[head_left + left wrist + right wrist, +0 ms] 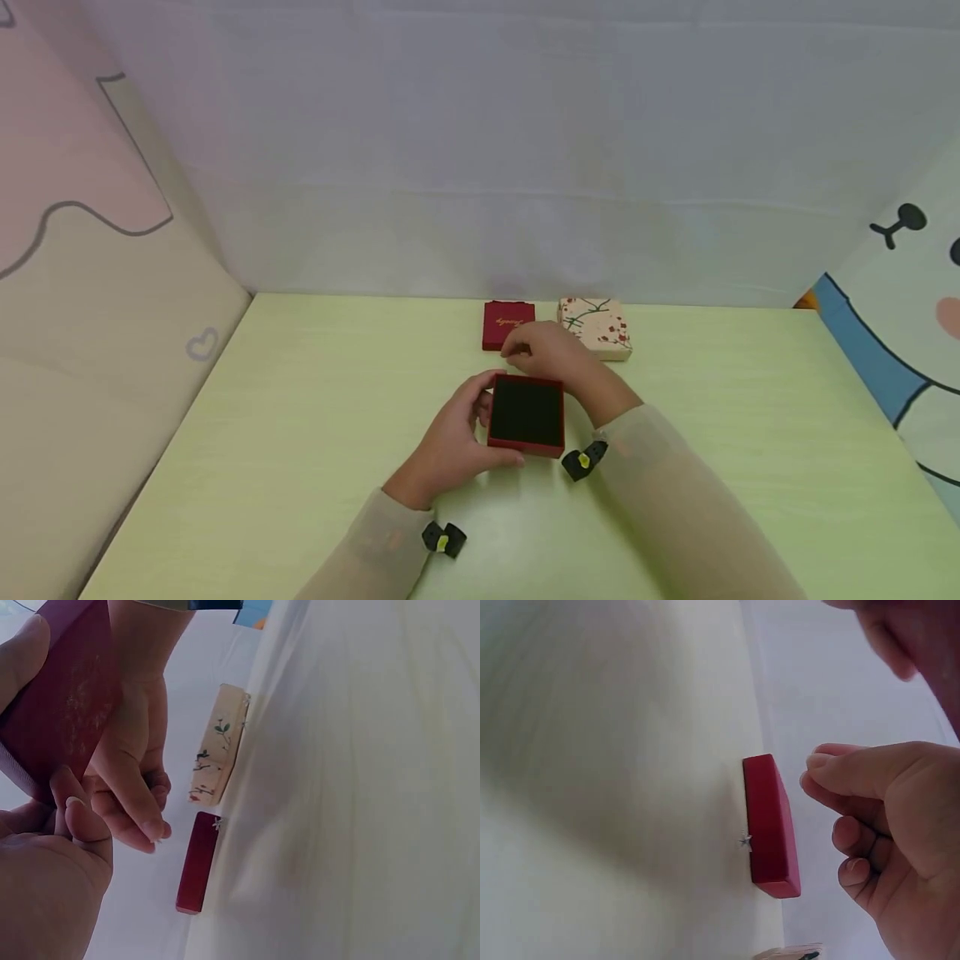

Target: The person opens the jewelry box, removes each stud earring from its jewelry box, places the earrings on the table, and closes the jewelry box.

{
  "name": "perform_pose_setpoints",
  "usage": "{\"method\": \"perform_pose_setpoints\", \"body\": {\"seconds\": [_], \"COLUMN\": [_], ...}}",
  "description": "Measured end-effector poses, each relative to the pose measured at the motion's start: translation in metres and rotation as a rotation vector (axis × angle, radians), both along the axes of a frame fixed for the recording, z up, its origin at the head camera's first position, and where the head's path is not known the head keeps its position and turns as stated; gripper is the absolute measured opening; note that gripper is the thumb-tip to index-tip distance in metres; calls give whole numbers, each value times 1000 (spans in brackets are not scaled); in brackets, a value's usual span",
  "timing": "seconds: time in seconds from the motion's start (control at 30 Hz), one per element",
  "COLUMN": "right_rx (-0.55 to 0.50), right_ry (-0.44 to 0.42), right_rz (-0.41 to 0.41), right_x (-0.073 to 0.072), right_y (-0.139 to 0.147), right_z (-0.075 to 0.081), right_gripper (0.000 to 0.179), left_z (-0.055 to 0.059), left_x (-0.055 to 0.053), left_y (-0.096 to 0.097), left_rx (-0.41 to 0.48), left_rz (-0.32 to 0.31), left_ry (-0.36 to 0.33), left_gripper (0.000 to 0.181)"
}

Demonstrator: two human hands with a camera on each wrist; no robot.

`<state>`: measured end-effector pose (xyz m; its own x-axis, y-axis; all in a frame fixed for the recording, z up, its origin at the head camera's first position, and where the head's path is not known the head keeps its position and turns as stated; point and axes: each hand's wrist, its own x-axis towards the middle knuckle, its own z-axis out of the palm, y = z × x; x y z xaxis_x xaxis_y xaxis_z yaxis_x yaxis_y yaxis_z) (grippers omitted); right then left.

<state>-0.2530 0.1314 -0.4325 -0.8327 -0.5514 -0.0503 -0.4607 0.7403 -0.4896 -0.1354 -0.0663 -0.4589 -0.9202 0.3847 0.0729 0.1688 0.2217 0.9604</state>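
Observation:
My left hand (457,433) grips a red jewelry box (527,451) by its left side, thumb along the front edge. The box's black inside faces up, and the left wrist view shows its red underside. Behind it, my right hand (543,346) has thumb and index fingertips pinched together, other fingers curled. A tiny silvery piece (158,841) shows at those fingertips in the left wrist view; its exact shape is unclear. Close ahead of the right hand lies a smaller red box (508,325) with gold lettering. A small silvery star (745,842) shows at that box's back edge.
A cream box (600,329) with a branch and red blossom print lies to the right of the small red box. Both stand near the white cloth wall (450,167) at the back of the light green table (337,375). Printed cloths hang at both sides.

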Motion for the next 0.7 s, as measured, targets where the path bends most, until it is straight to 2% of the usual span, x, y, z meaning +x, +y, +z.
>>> {"method": "perform_pose_setpoints", "body": {"seconds": [0.23,0.47,0.7], "right_rx": [50,107,172], "right_ry": [9,-53,-62], "right_rz": [5,-27,24], "right_x": [-1,-2,-1], "right_y": [-2,-6,-15], "right_z": [-7,-12,-14], "right_gripper": [12,11,8], "left_z": [1,0,2], "left_x": [0,1,3], "left_y": [1,0,-1], "left_rx": [21,43,54], "left_rz": [-28,-54,-55], "left_ry": [1,-9,-14], "left_gripper": [96,96,95]}}
